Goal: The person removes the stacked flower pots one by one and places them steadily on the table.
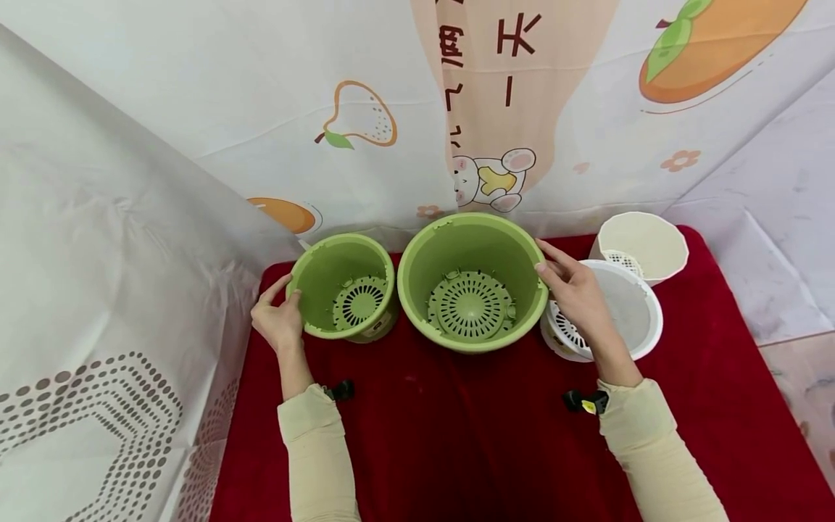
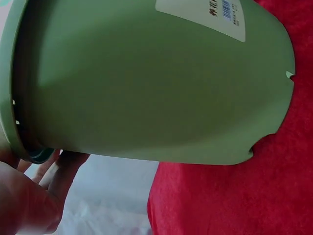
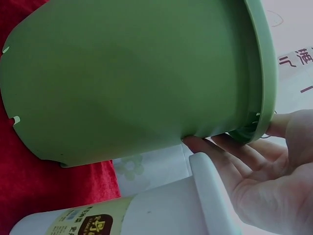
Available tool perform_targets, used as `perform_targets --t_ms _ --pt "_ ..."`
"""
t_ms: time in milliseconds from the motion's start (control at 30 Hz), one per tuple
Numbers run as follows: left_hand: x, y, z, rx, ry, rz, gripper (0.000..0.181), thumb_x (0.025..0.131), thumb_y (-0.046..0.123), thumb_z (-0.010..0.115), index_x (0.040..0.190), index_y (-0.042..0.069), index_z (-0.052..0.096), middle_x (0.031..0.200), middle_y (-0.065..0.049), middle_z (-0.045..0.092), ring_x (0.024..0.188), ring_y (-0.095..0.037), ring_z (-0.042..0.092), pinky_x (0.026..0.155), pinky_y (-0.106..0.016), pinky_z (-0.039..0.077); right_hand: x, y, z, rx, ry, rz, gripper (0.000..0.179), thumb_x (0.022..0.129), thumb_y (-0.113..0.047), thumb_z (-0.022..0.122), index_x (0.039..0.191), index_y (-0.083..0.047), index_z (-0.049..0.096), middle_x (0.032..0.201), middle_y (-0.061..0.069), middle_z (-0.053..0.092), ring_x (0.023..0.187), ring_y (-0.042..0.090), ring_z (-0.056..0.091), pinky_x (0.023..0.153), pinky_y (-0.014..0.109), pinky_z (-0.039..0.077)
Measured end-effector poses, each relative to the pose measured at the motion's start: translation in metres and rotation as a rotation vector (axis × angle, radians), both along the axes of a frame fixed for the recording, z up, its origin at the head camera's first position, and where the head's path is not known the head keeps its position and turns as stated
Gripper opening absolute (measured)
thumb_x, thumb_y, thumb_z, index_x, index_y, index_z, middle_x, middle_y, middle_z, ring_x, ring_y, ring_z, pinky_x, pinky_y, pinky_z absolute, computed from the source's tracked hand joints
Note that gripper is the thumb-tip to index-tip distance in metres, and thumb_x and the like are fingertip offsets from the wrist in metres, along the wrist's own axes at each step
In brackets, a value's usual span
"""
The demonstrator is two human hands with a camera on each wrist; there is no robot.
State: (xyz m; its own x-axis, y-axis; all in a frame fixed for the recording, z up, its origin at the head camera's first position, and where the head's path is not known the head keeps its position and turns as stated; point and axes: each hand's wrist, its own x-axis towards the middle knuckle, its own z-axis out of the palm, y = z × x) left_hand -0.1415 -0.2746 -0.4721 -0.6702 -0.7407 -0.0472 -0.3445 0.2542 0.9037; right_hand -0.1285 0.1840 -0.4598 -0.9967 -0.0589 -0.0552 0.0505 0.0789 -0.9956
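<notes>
In the head view two green flowerpots with slotted bottoms stand side by side. My left hand (image 1: 279, 320) holds the smaller green pot (image 1: 315, 290) by the left of its rim. The left wrist view shows that hand's fingers (image 2: 66, 171) beneath the rim, against the pot's side. My right hand (image 1: 580, 293) grips the right rim of the larger green pot (image 1: 472, 243). In the right wrist view its fingers (image 3: 239, 152) reach under the lip. A white pot (image 1: 646, 308) with a slotted bottom lies partly hidden below my right forearm.
A cream faceted pot (image 1: 646, 243) stands behind the white one at the back right. Red cloth (image 1: 457, 435) covers the table. A printed white curtain (image 1: 261, 94) hangs right behind the pots, and more sheeting borders both sides.
</notes>
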Motion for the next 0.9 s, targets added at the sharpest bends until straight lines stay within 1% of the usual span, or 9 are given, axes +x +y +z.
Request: perform_targets --t_ms 100,167,300,367,433,533,767,833,900 --pt "0.002 -0.001 -0.001 -0.006 0.021 -0.032 0.032 0.088 0.006 0.074 0.112 0.026 0.078 0.129 0.002 0.065 0.096 -0.014 0.068 0.078 -0.020 0.052 -0.001 0.000 -0.002 0.013 0.011 0.000 0.052 0.103 -0.021 0.054 0.152 -0.009 0.042 0.130 0.032 0.057 0.088 0.005 0.070 0.070 0.022 0.057" --pt "0.002 -0.001 -0.002 -0.048 0.040 -0.072 0.028 0.091 0.011 0.072 0.116 0.024 0.077 0.129 0.000 0.065 0.099 -0.016 0.065 0.080 -0.022 0.051 -0.001 0.001 -0.002 0.041 0.020 -0.001 0.051 0.103 -0.021 0.054 0.152 -0.010 0.042 0.129 0.031 0.058 0.092 0.005 0.069 0.073 0.019 0.056" --pt "0.005 0.002 -0.005 -0.185 0.042 -0.214 0.032 0.098 0.023 0.065 0.129 0.020 0.069 0.133 -0.005 0.062 0.114 -0.022 0.059 0.094 -0.033 0.047 0.002 0.004 -0.003 0.191 0.082 -0.016 0.049 0.103 -0.022 0.054 0.151 -0.013 0.044 0.127 0.027 0.062 0.099 0.004 0.065 0.079 0.013 0.050" --pt "0.008 0.004 -0.006 -0.224 0.031 -0.289 0.037 0.100 0.028 0.060 0.136 0.019 0.063 0.138 -0.007 0.058 0.124 -0.024 0.054 0.102 -0.039 0.043 0.004 0.006 -0.003 0.268 0.116 -0.033 0.048 0.103 -0.023 0.054 0.150 -0.015 0.047 0.127 0.023 0.063 0.101 0.002 0.062 0.081 0.010 0.047" --pt "0.010 0.006 -0.006 -0.233 0.021 -0.340 0.042 0.101 0.031 0.058 0.141 0.019 0.058 0.142 -0.007 0.054 0.132 -0.025 0.048 0.108 -0.042 0.039 0.006 0.007 -0.004 0.324 0.142 -0.050 0.047 0.103 -0.024 0.055 0.149 -0.016 0.048 0.126 0.022 0.064 0.100 -0.002 0.059 0.082 0.009 0.044" --pt "0.014 0.008 -0.006 -0.230 0.007 -0.371 0.045 0.102 0.033 0.055 0.145 0.020 0.053 0.148 -0.007 0.049 0.137 -0.026 0.042 0.112 -0.044 0.034 0.008 0.008 -0.005 0.372 0.164 -0.071 0.047 0.103 -0.027 0.055 0.148 -0.017 0.050 0.123 0.019 0.067 0.096 -0.003 0.059 0.082 0.009 0.044" --pt "0.020 0.011 -0.002 -0.256 -0.043 -0.427 0.055 0.103 0.041 0.049 0.153 0.017 0.042 0.159 -0.010 0.030 0.146 -0.030 0.025 0.117 -0.050 0.023 0.011 0.006 -0.008 0.521 0.271 -0.121 0.043 0.102 -0.028 0.056 0.143 -0.015 0.055 0.112 0.014 0.072 0.092 0.021 0.067 0.076 0.012 0.044" --pt "0.022 0.012 0.000 -0.275 -0.062 -0.438 0.058 0.103 0.043 0.048 0.154 0.017 0.038 0.163 -0.008 0.022 0.149 -0.030 0.019 0.118 -0.052 0.020 0.012 0.008 -0.007 0.565 0.293 -0.127 0.043 0.102 -0.028 0.056 0.142 -0.014 0.057 0.106 0.012 0.072 0.076 0.021 0.066 0.065 0.018 0.045" --pt "0.024 0.014 0.002 -0.301 -0.082 -0.443 0.059 0.103 0.045 0.047 0.155 0.018 0.037 0.164 -0.005 0.016 0.150 -0.028 0.014 0.118 -0.054 0.018 0.012 0.009 -0.005 0.617 0.304 -0.128 0.043 0.102 -0.030 0.056 0.142 -0.015 0.057 0.091 0.012 0.070 0.059 0.019 0.055 0.058 0.027 0.041"
